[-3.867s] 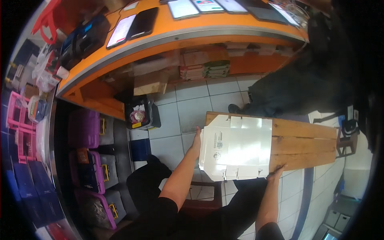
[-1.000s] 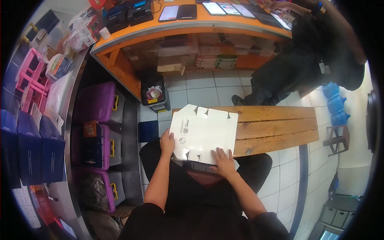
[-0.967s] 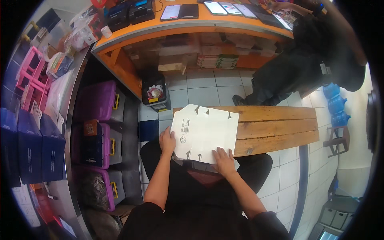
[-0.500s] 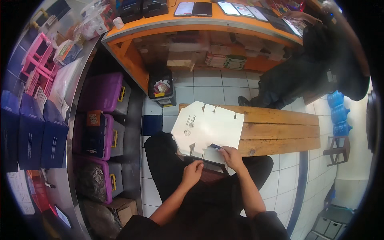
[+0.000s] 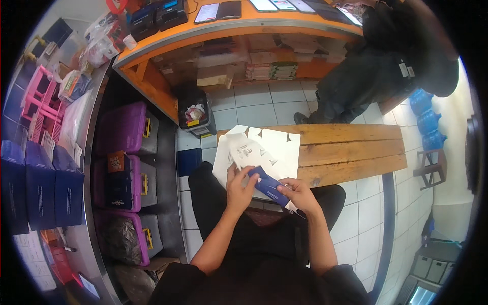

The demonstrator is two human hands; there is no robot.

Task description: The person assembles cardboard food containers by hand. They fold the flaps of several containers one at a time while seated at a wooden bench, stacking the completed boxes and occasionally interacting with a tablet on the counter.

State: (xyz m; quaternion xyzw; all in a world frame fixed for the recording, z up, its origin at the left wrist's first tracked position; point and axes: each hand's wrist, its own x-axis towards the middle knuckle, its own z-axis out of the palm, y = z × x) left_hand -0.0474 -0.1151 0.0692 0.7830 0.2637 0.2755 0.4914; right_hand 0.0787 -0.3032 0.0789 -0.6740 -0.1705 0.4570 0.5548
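Observation:
A white cardboard box blank (image 5: 245, 153) with notched edges and small dark print is tilted up over my lap. Its near part is turned to show a dark blue panel (image 5: 268, 187). My left hand (image 5: 240, 189) pinches the blank where white meets blue. At the panel's right end, my right hand (image 5: 301, 195) grips the blue edge between thumb and fingers. Beneath lies another white cardboard sheet (image 5: 287, 147) with triangular notches, flat on the wooden bench (image 5: 351, 152).
Blue folded boxes (image 5: 68, 188) stand on the metal counter at left, above purple-lidded bins (image 5: 119, 127). A black trash bin (image 5: 195, 114) is beside the orange counter (image 5: 244, 30), which carries phones. Another person (image 5: 351, 76) stands at far right. Blue water jugs (image 5: 429, 119) are beyond.
The printed blank has lifted and turned, uncovering a white sheet below and showing its blue side. Both hands have risen from the near edge. The view has shifted slightly.

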